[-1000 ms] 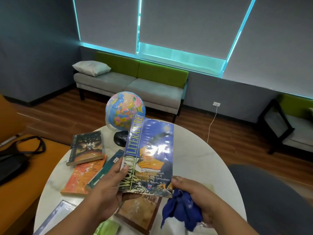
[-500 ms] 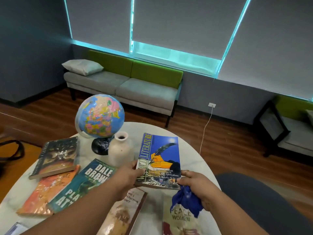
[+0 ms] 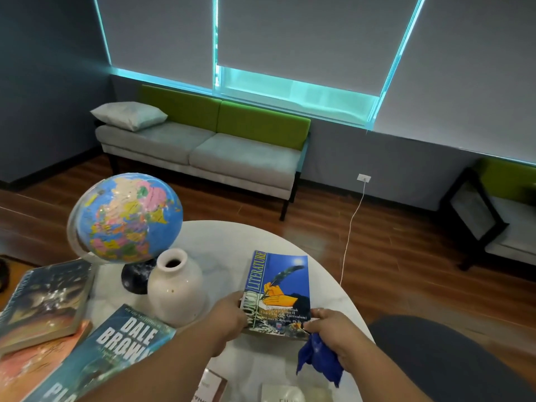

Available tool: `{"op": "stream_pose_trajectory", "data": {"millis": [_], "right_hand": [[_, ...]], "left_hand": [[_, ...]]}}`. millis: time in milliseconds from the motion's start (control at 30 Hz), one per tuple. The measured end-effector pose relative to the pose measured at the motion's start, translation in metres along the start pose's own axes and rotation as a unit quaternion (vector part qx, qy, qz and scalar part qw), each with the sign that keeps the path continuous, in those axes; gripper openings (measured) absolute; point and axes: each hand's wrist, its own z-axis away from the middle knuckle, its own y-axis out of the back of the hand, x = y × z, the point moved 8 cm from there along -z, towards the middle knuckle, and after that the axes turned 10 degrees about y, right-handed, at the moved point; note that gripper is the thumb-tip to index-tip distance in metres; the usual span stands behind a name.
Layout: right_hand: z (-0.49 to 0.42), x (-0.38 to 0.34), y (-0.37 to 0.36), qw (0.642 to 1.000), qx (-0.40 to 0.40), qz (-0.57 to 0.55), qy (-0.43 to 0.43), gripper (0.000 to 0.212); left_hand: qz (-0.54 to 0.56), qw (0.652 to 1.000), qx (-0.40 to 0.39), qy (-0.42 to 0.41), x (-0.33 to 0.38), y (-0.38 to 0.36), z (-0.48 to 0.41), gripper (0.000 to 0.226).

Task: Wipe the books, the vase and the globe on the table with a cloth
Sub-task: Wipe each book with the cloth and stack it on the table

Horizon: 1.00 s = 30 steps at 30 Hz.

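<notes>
Grasping the book (image 3: pixel 278 294) at seven o'clock was the left hand (image 3: pixel 229 314); right hand (image 3: pixel 333 326) pinched five o'clock, clutching the cloth (image 3: pixel 317 358).

Blue book (image 3: pixel 285 282) between vase (image 3: pixel 177 288) and cloth (image 3: pixel 319 361)

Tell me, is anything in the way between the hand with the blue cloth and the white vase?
Yes. The World Literature book, held by both hands, and the left hand sit between the right hand with the cloth and the vase.
</notes>
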Motion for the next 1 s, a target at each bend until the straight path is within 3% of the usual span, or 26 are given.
{"op": "stream_pose_trajectory", "data": {"millis": [300,567,733,900,1000], "right_hand": [[-0.018,0.008,0.004,0.980,-0.009,0.198,0.020,0.053],[-0.017,0.013,-0.002,0.960,-0.031,0.279,0.024,0.046],[-0.006,0.008,0.011,0.973,-0.011,0.227,0.030,0.050],[0.021,0.000,0.054,0.992,0.021,0.123,0.033,0.024],[0.047,0.016,0.070,0.989,-0.004,0.146,-0.018,0.014]], "left_hand": [[-0.070,0.997,0.039,-0.014,-0.016,-0.008,-0.028,0.058],[-0.146,0.988,0.021,-0.039,-0.029,-0.008,-0.039,0.050],[-0.138,0.989,0.042,-0.036,-0.028,-0.005,-0.025,0.046],[-0.092,0.992,0.050,-0.065,-0.037,-0.003,0.010,0.041],[-0.066,0.997,0.012,-0.042,-0.062,-0.009,0.033,0.036]]}}
